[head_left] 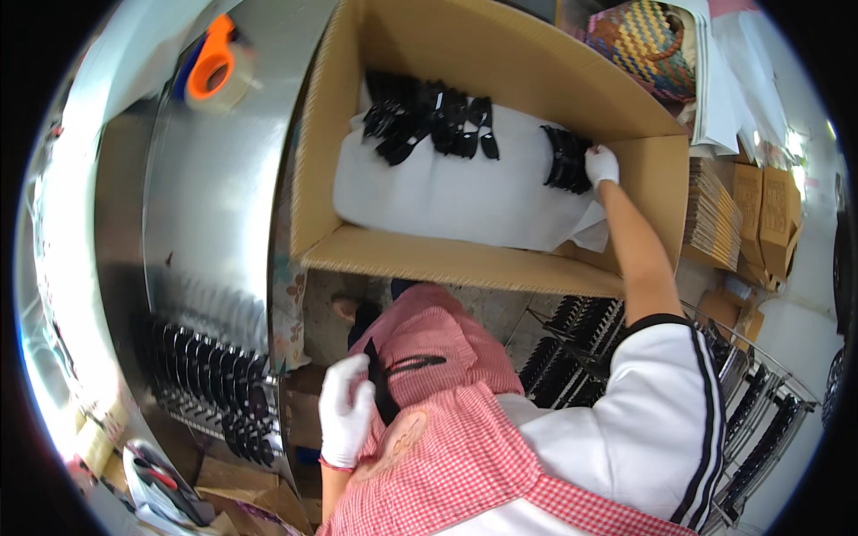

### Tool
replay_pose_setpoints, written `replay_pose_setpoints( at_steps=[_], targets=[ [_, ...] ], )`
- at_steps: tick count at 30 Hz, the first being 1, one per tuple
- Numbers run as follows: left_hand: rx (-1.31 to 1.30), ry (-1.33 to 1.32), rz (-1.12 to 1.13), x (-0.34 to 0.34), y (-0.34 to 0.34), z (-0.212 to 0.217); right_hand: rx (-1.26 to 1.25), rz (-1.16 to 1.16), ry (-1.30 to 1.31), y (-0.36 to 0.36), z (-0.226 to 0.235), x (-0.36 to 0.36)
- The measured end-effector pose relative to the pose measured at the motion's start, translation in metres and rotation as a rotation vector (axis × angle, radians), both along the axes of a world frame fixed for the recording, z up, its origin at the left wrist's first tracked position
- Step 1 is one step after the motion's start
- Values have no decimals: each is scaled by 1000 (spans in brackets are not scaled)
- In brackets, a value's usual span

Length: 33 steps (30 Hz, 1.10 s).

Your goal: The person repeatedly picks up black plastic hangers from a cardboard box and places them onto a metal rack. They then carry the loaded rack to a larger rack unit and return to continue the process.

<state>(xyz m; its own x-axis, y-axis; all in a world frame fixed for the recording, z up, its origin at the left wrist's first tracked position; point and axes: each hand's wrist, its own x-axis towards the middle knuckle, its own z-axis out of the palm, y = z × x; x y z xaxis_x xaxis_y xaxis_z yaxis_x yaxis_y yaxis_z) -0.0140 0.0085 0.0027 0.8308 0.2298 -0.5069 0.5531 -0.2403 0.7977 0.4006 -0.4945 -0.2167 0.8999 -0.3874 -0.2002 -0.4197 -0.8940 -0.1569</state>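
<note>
My right hand (602, 165), in a white glove, reaches into a large cardboard box (465, 266). Its fingers are curled in against the right end of a short row of glossy black curved pieces (565, 159); whatever they grip is hidden. White sheet material (429, 201) lies under the row inside the box. More glossy black pieces (438, 116) lie in a looser cluster along the box's far left side. My left hand (347, 415), also gloved, is raised beside my red checked apron, thumb and fingers apart. A dark strip shows behind it, and I cannot tell what it is.
On the metal table (210, 196) at left are an orange tape dispenser (214, 67) and rows of black pieces (210, 375). Racks of black pieces (572, 348) stand below right. Flattened cartons (710, 214) and a woven basket (643, 45) are at the right.
</note>
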Motion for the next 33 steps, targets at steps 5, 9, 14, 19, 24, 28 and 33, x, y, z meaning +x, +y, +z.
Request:
replay_pose_setpoints(
  at_steps=[5,9,14,19,24,28,33],
  targets=[
    [837,-240,314,-78,90,19,483,387,-187,130,158,-21],
    [1102,-100,626,-160,174,24,834,915,-152,293,266,-118],
    [435,77,571,-220,239,11,1055,1697,235,506,286,-272],
    [268,233,179,-216,261,-2,516,2278,127,659,242,-389],
    [296,258,3,-206,258,-18,-108,2517,222,702,206,-421],
    [482,-29,109,-218,241,-40,119,2448,102,691,184,-430],
    [646,133,175,-222,225,-52,262,2283,-45,681,174,-440]
  ],
)
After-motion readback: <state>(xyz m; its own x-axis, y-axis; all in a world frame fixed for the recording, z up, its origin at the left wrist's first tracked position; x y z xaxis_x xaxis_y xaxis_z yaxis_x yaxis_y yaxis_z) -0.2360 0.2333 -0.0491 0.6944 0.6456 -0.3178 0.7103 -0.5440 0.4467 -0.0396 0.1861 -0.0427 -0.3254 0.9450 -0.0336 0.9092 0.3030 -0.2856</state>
